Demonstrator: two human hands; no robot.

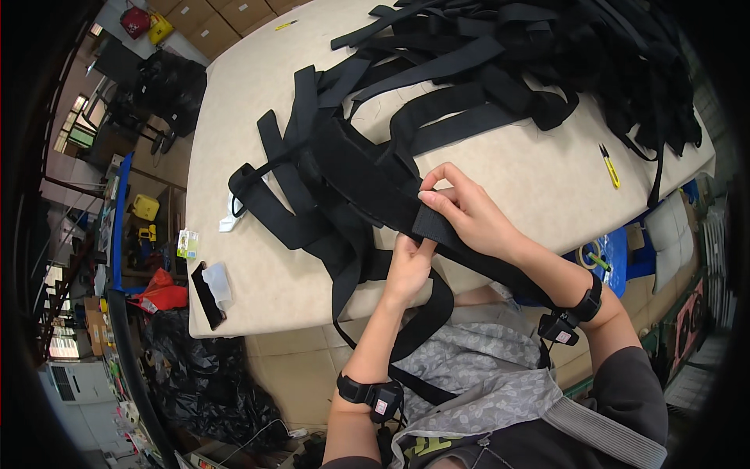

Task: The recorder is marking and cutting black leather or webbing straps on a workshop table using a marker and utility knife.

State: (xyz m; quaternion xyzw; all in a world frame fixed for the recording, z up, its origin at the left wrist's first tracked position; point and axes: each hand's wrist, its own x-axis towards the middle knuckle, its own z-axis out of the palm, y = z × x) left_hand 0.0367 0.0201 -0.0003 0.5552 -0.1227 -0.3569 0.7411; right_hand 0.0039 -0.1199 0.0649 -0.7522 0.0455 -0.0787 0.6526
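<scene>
A padded black strap piece (351,168) lies slanting over the near part of the cream table, with loose straps around it. My right hand (465,211) is closed on the upper edge of a ribbed black webbing end (427,224), thumb and forefinger pinched. My left hand (412,266) is just below, closed on the same piece from underneath; its fingertips are partly hidden behind it. Black bands hang over the table's front edge beside my left wrist.
A heap of black straps (594,62) fills the table's back right. Yellow snips (609,166) lie at right, another small yellow tool (285,26) at back. A translucent plastic piece (217,281) sits at the left corner. Cartons (223,19) stand behind; black bags (195,375) lie below left.
</scene>
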